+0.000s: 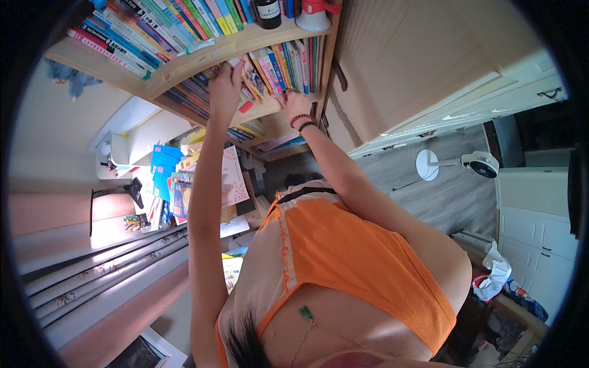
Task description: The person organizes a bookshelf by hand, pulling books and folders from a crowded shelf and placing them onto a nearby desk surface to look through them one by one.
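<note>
My left hand (pixel 225 89) reaches into the middle shelf of a wooden bookcase (pixel 209 57), against the books left of centre. Its thumb lies by a pale book top, and its other fingers are partly hidden, so a grip is unclear. Just right of it a picture-covered book (pixel 254 76) leans to the left. My right hand (pixel 297 105), with two bead bracelets at the wrist, touches the lower ends of the upright books (pixel 276 69) at the shelf's front edge. Whether it grips one cannot be made out. A small red object (pixel 246 107) lies on the shelf board between my hands.
Above, the upper shelf holds rows of books (pixel 156 27), a dark bottle (pixel 268 14) and a red-and-white megaphone (pixel 314 16). A tall cabinet door (pixel 405 64) borders the right. Papers and blue folders (pixel 165 170) pile up on the left. A white fan (pixel 478 163) stands on the floor.
</note>
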`<act>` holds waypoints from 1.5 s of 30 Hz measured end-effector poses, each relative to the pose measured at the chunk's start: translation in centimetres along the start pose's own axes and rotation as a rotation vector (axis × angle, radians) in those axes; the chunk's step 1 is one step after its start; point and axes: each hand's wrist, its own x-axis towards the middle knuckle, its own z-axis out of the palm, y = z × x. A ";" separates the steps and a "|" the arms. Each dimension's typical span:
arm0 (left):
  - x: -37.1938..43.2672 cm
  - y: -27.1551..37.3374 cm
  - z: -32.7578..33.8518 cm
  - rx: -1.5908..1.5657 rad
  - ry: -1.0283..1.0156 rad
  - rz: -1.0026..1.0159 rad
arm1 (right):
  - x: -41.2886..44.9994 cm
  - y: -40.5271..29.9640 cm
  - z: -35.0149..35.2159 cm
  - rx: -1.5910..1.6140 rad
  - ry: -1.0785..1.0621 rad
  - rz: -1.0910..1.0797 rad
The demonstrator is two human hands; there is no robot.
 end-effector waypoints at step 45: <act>-3.4 -6.7 9.4 0.264 -0.399 0.017 | 9.4 -10.1 -13.7 0.039 0.061 -0.762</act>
